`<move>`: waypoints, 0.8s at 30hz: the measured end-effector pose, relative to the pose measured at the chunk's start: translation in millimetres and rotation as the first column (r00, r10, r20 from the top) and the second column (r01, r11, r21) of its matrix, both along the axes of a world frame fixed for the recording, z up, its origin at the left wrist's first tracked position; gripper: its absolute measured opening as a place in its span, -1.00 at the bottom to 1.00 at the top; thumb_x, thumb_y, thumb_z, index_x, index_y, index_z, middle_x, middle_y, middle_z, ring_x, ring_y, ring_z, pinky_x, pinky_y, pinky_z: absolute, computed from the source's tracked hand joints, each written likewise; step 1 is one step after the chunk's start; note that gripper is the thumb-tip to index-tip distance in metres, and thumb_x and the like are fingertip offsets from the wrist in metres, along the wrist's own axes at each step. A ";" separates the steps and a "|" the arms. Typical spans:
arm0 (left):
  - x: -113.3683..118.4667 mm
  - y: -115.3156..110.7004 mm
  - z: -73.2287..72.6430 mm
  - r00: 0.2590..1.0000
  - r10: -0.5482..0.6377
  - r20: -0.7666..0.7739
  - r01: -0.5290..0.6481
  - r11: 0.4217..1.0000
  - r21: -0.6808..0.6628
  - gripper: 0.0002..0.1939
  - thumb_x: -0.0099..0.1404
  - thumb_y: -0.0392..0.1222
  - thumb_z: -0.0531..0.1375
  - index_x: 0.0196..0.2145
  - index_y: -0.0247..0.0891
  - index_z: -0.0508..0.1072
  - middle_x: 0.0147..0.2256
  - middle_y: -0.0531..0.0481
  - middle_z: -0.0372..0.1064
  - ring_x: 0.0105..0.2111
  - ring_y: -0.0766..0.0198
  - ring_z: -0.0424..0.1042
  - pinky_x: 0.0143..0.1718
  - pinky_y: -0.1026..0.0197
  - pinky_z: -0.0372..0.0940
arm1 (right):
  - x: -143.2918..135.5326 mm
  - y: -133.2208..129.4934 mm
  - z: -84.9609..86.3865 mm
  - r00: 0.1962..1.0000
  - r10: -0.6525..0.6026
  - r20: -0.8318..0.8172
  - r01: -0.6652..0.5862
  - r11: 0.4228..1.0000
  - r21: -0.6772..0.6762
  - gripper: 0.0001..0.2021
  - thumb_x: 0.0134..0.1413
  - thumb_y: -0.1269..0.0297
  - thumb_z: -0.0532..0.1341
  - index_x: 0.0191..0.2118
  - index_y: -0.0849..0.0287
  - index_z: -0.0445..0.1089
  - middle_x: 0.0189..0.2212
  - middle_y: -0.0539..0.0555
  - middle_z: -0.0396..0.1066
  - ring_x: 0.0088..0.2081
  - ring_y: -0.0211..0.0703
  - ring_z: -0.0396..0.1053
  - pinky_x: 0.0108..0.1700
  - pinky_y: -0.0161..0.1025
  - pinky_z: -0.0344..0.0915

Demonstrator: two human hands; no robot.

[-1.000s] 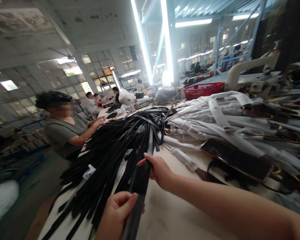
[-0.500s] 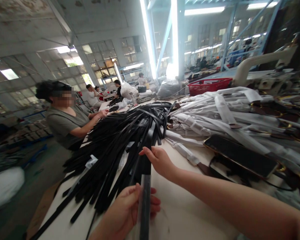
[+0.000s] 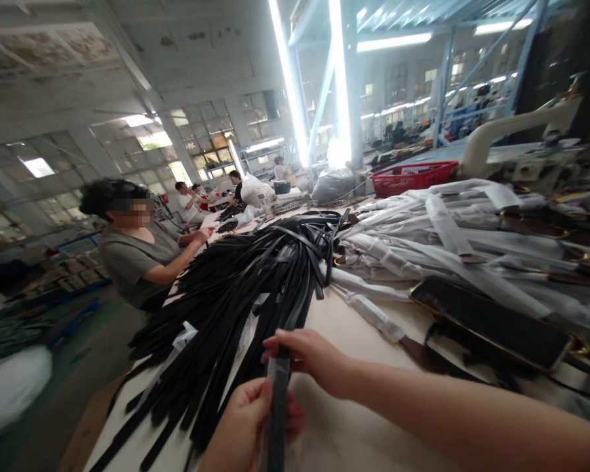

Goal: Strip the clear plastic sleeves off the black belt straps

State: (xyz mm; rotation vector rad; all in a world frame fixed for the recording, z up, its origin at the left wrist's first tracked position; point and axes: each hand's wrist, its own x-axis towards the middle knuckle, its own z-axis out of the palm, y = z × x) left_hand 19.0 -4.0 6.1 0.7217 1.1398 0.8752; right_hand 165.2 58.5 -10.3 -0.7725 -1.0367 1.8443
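A black strap [image 3: 278,426] runs toward me over the table, its near part inside a clear plastic sleeve [image 3: 271,375]. My left hand [image 3: 243,423] is closed around the sleeved part, thumb on top and fingers beneath. Just beyond it, my right hand [image 3: 317,360] pinches the strap at the sleeve's upper end. The two hands are close together. Past them, a large heap of black straps [image 3: 240,282] spreads over the table, with the held strap's far part leading toward it.
White-wrapped straps [image 3: 452,229] with brown ends and gold rings pile up at right. A dark phone [image 3: 491,321] lies before them. Behind are a red basket [image 3: 413,177] and a sewing machine [image 3: 526,131]. A co-worker [image 3: 142,249] works at the table's left side.
My right hand has come down the strap toward my left hand, to the sleeve's end. My left hand keeps its hold, slightly lower. The view has shifted a little.
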 end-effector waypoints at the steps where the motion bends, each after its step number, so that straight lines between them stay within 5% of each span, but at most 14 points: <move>1: -0.6 0.1 0.7 0.999 -0.038 -0.016 0.038 0.999 -0.031 -0.65 0.07 -0.02 0.37 -0.45 -0.42 0.47 -0.51 -0.21 0.52 -0.53 0.19 0.49 -0.45 0.23 0.36 | 4.3 9.3 1.2 0.996 -0.074 -0.049 0.070 0.994 -0.079 -0.60 0.05 0.00 0.21 -0.24 0.30 0.49 -0.38 0.11 0.45 -0.37 -0.23 0.36 -0.32 -0.32 0.23; 4: -0.1 0.5 4.5 0.996 -0.090 -0.021 0.087 0.991 -0.101 -0.65 0.08 -0.02 0.36 -0.44 -0.43 0.47 -0.48 -0.23 0.52 -0.51 0.17 0.51 -0.42 0.21 0.37 | 12.2 28.6 2.6 0.967 -0.248 -0.056 0.236 0.957 -0.170 -0.66 0.08 0.09 0.19 -0.25 0.31 0.49 -0.38 0.13 0.47 -0.41 -0.28 0.35 -0.33 -0.34 0.22; 7: 2.1 0.9 10.0 0.999 -0.044 0.031 0.047 0.994 -0.102 -0.68 0.09 -0.07 0.36 -0.40 -0.43 0.48 -0.47 -0.20 0.51 -0.51 0.22 0.50 -0.43 0.26 0.36 | 6.9 25.2 1.3 0.954 -0.298 0.024 0.296 0.953 0.063 -0.65 -0.01 0.03 0.28 -0.37 0.30 0.51 -0.44 0.11 0.48 -0.44 -0.27 0.29 -0.38 -0.33 0.16; 11: 4.2 -0.9 17.7 0.991 -0.043 0.123 0.054 0.995 -0.089 -0.67 0.15 -0.06 0.32 -0.25 -0.42 0.50 -0.55 -0.03 0.40 -0.65 0.40 0.33 -0.54 0.31 0.30 | 0.0 12.7 -0.1 0.928 -0.364 0.075 0.314 0.876 0.366 -0.54 -0.04 -0.13 0.26 -0.56 0.25 0.45 -0.43 0.11 0.48 -0.40 -0.20 0.27 -0.42 -0.30 0.08; 17: 6.6 -5.6 20.6 0.988 -0.059 0.145 0.068 0.996 -0.061 -0.67 0.09 -0.16 0.38 -0.23 -0.44 0.54 -0.50 -0.05 0.40 -0.59 0.45 0.29 -0.47 0.34 0.31 | 15.3 28.2 -2.3 0.936 -0.338 -0.098 0.349 0.927 0.136 -0.57 -0.24 0.09 0.41 -0.22 0.28 0.55 -0.60 -0.07 0.26 -0.53 -0.35 0.03 -0.43 -0.32 -0.03; 24: -3.1 0.7 5.2 0.995 -0.067 0.072 0.075 0.991 -0.107 -0.65 0.03 -0.11 0.40 -0.31 -0.46 0.54 -0.36 -0.34 0.54 -0.44 0.13 0.52 -0.33 0.18 0.35 | 21.1 31.7 4.7 0.927 -0.327 -0.184 0.347 0.934 0.088 -0.67 -0.32 0.22 0.42 -0.33 0.29 0.57 -0.65 -0.09 0.19 -0.57 -0.37 -0.05 -0.46 -0.31 -0.09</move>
